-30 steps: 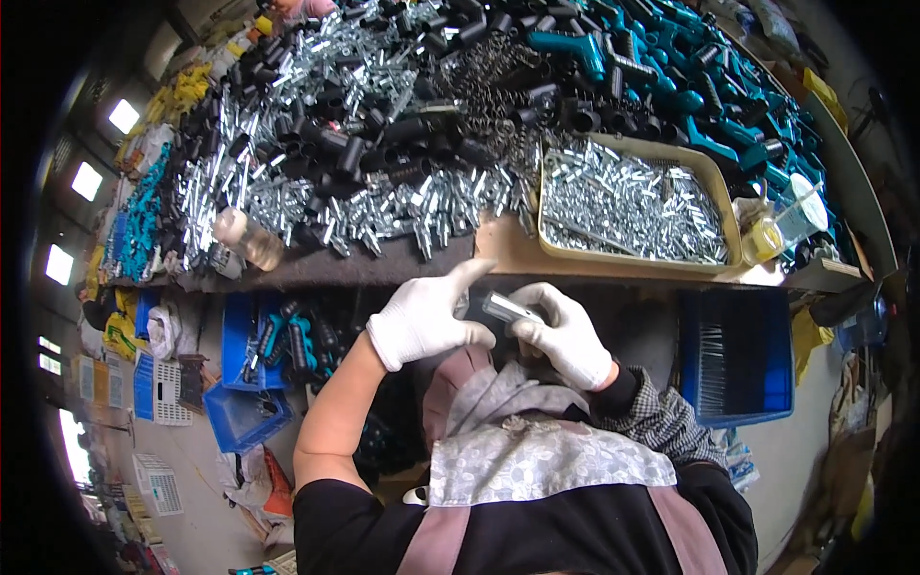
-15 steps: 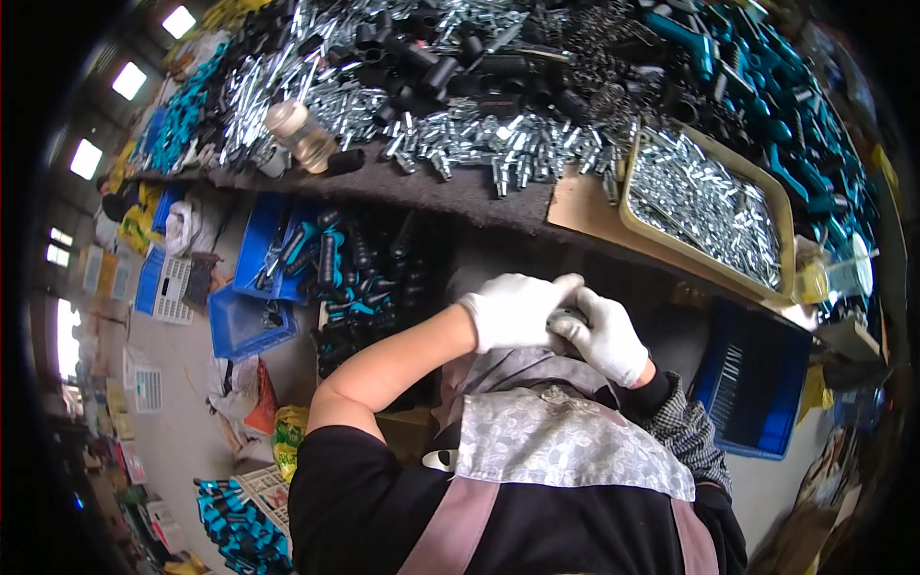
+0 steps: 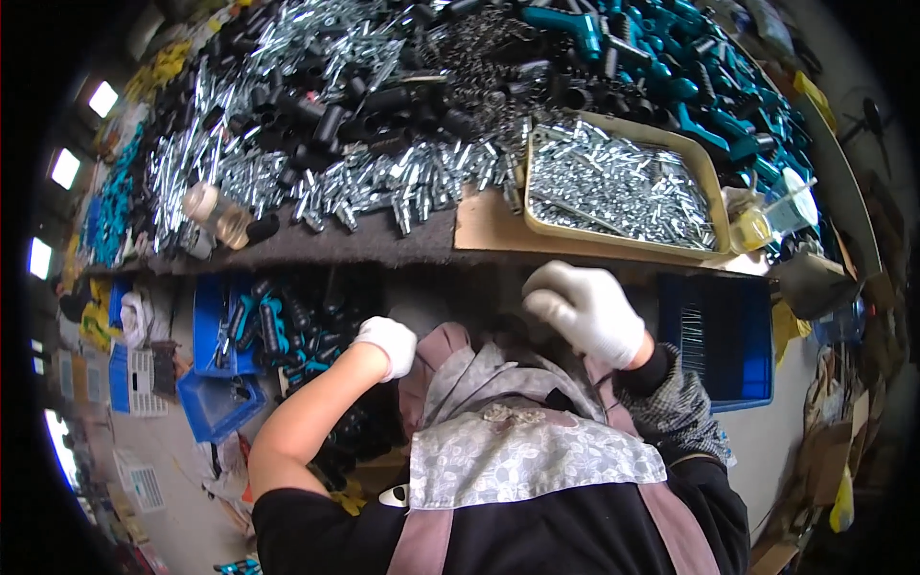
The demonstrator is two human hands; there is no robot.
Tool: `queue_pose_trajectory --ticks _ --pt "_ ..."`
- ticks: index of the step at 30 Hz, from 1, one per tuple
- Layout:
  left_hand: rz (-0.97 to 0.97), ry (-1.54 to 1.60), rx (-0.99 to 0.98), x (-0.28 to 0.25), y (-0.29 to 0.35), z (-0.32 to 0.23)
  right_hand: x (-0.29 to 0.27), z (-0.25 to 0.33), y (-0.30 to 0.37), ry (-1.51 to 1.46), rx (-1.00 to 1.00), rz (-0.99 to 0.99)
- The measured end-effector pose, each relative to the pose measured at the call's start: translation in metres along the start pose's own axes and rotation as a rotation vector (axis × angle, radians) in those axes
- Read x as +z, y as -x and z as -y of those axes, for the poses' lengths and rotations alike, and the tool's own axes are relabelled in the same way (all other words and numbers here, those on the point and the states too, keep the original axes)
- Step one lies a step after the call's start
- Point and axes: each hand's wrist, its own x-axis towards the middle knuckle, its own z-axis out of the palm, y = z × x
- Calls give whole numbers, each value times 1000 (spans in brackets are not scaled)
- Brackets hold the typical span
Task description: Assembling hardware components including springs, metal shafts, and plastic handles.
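Note:
Both my hands wear white gloves. My left hand (image 3: 388,347) is curled into a compact fist below the bench's front edge, beside my apron (image 3: 537,460). Whatever its fingers hold is hidden. My right hand (image 3: 586,314) is raised just short of the bench edge, below a beige tray (image 3: 628,241). Its fingers are bent and its thumb stands slightly apart, with nothing visible between them. Small shiny metal parts (image 3: 613,182) fill the tray, which rests partly on a piece of cardboard (image 3: 489,225).
Metal fittings (image 3: 383,182), black sleeves (image 3: 331,125) and teal housings (image 3: 575,29) heap the bench. A clear bottle (image 3: 218,216) lies at its left, a cup (image 3: 791,201) at its right. Blue crates (image 3: 757,359) stand below, with black-and-teal tools (image 3: 278,321) at the left.
My hands were together around a small grey thing and are now apart. The left has moved left, the right up towards the bench edge. The view has shifted to the right.

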Motion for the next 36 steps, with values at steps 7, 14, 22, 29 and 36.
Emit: queue_pose_trajectory --ticks 7,14,22,29,36 --pt "-96 123 -24 -42 24 10 -78 -53 -74 485 -142 -330" --pt "-176 111 -51 -42 31 8 -97 -88 -181 840 45 -321" --pt "-677 535 16 -36 49 -3 -71 -75 -182 939 -35 -455" --pt "-1065 1325 176 -34 24 -57 -83 -66 -217 883 -285 -510" --pt "-1112 1263 178 -35 21 -58 -106 -65 -233 949 -336 -419"
